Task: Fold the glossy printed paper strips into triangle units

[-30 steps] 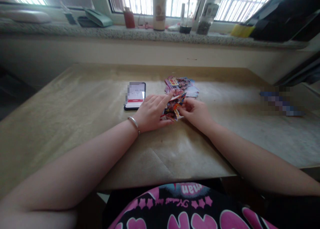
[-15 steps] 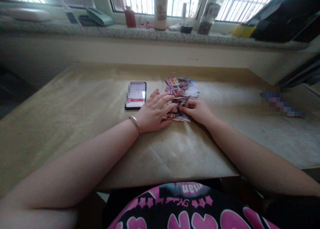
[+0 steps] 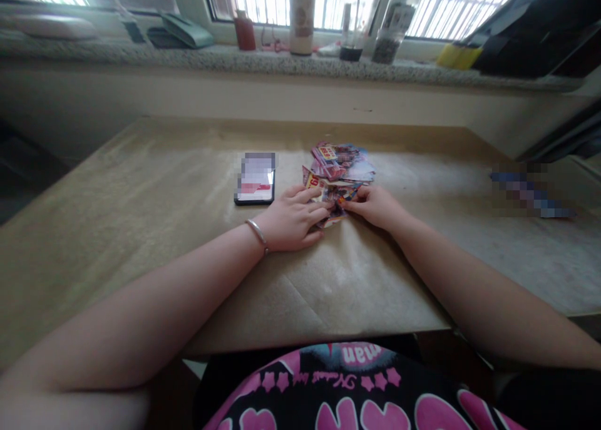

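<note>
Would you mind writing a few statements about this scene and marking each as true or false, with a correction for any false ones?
1. The left hand wears a thin silver bangle at its wrist. True.
2. The black smartphone lies to the right of the pile of glossy printed cards. False: it lies to their left.
3. The right hand touches the cards with its fingertips. True.
4. The right wrist wears a wristwatch. False: it is bare.

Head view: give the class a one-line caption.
Left hand and right hand touch printed cards beside a smartphone on a paper-covered table.
</note>
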A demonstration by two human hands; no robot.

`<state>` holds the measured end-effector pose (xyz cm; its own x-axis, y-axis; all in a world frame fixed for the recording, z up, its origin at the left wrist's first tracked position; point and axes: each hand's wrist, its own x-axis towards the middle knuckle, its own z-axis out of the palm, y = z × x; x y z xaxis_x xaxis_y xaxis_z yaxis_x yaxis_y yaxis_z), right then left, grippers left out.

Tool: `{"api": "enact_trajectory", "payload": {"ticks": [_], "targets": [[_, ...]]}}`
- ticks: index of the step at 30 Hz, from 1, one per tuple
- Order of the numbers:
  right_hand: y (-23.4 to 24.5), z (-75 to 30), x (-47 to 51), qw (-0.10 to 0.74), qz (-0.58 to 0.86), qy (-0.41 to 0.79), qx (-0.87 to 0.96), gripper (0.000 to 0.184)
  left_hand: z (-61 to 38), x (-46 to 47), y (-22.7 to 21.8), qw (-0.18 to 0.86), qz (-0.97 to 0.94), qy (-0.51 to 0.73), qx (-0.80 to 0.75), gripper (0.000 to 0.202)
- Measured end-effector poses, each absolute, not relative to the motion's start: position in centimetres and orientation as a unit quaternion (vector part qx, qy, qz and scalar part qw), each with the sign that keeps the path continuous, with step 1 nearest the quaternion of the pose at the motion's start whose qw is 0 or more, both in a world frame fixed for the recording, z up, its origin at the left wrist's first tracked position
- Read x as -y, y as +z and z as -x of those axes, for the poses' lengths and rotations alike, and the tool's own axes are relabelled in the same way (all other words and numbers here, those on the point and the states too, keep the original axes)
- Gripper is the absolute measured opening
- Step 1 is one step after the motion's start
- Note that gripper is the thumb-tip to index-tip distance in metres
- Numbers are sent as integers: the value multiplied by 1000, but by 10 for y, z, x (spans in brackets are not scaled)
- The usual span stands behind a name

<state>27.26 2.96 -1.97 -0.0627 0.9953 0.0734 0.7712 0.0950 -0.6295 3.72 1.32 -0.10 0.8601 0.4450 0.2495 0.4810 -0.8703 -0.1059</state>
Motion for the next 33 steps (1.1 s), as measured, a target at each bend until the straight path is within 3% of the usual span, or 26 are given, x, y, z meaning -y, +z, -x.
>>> {"api": "enact_trajectory", "payload": {"ticks": [13,20,33], "targets": [[-17,-271,-25,300,591,252,705,28,-36,-12,-3,79,960,-102,248,46],[-17,-263,-24,369,557,281,689,24,-38,-15,-2,89,967,-106,215,45],[-17,-264,-24,373,567,289,675,30,-38,-16,-5,48,969,-106,220,43]]}}
